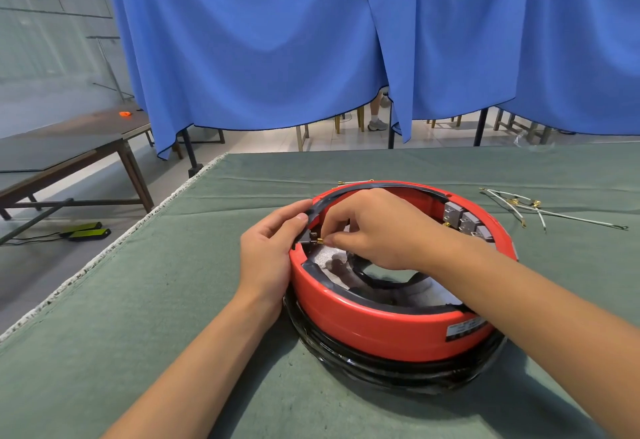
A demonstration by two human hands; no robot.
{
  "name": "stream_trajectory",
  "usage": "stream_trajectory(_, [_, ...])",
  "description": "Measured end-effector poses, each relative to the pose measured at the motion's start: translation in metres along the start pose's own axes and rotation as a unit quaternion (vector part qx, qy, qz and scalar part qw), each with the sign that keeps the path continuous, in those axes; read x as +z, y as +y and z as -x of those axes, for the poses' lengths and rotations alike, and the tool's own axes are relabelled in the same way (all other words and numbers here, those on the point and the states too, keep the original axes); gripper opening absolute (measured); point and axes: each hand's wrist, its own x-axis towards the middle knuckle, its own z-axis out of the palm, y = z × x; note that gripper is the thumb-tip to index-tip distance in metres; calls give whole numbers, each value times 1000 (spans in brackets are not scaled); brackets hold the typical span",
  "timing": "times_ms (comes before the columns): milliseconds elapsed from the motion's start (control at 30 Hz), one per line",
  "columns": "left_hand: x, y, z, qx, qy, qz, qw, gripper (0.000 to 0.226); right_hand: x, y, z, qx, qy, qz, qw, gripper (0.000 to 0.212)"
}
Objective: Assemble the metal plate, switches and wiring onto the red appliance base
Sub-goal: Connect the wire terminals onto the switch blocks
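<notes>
While the left hand (pixel 268 248) curls against the outer left wall of the red appliance base (pixel 381 327), its thumb lies over the black rim beside a small black switch (pixel 306 237) set in a gap of that wall. Its grip is closed on the base's edge. Just right of it, the right hand (pixel 375 230) reaches down inside the ring, fingertips pinched together on a tiny brass terminal (pixel 320 241) at the switch. The base sits near the middle of the green-covered worktop (pixel 138 300), with a grey metal plate (pixel 327 258) in its floor. Grey switches (pixel 462 218) line the inner right wall. Farther right, loose white wires (pixel 540 210) lie on the cloth.
</notes>
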Motion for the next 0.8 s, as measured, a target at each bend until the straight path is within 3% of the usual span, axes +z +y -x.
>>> stream_trajectory(800, [3, -4, -1, 5, 4, 9, 1000, 22, 1, -5, 1, 3, 13, 56, 998, 12])
